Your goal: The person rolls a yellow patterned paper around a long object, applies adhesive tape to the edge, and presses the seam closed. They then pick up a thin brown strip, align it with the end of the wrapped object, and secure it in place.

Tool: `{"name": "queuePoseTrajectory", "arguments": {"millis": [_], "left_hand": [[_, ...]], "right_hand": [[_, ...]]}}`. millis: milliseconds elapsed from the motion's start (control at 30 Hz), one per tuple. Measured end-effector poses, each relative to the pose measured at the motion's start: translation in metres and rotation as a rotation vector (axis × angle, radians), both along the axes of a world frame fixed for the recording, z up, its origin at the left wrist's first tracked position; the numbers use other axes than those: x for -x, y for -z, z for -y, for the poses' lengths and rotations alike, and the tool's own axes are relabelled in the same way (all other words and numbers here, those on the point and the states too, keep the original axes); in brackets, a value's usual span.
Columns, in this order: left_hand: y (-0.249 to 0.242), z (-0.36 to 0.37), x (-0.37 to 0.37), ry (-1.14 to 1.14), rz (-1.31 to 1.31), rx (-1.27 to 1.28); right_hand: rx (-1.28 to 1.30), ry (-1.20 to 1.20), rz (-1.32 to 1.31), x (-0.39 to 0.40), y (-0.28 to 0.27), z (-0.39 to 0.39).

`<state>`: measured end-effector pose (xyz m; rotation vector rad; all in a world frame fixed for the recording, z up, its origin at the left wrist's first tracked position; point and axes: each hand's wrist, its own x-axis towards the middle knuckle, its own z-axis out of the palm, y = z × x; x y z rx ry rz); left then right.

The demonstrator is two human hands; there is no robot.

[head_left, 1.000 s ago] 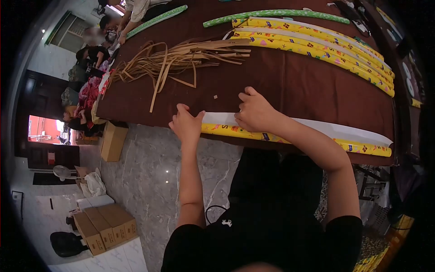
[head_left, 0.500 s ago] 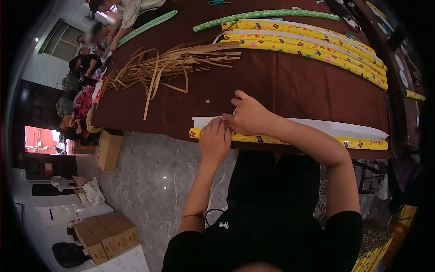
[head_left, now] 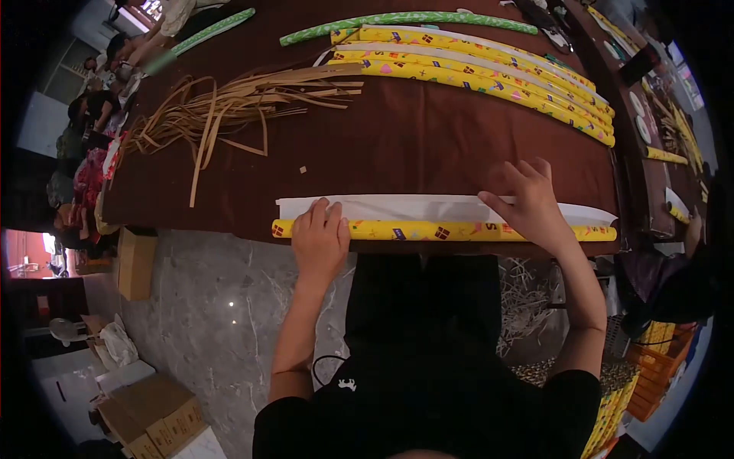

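Note:
A yellow patterned roll of wrapping paper (head_left: 417, 230) lies along the near table edge, its loose white-backed edge (head_left: 405, 206) spread flat behind it. My left hand (head_left: 319, 233) rests on the roll near its left end, fingers laid flat across the paper and its white edge. Over the right part of the same roll is my right hand (head_left: 527, 200), thumb and fingers apart with nothing between them. Behind, several finished yellow rolls (head_left: 474, 80) lie side by side.
A tangle of brown paper strips (head_left: 222, 111) covers the table's left part. Green rolls (head_left: 405, 25) lie at the far side, where a person's arm (head_left: 153, 47) reaches in. Cardboard boxes (head_left: 164, 413) stand on the floor at left. Another table (head_left: 650, 180) is on the right.
My right hand has moved from beside the left hand to the right along the roll, its fingers now spread. The left hand stays at the roll's left end. The view has shifted right.

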<state>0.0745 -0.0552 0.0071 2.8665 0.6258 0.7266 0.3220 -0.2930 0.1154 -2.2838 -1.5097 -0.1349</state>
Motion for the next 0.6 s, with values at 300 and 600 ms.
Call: {"name": "queuePoseTrajectory", "arguments": {"millis": [300,600], "left_hand": [[0.0,-0.001,0.0,-0.004,-0.026,-0.038],[0.009,-0.004,0.002,-0.023,-0.067,-0.012]], "right_hand": [[0.049,0.266,0.189,-0.002,0.03,0.051],[0.058,0.353,0.349,0.004,0.051,0.037]]}}
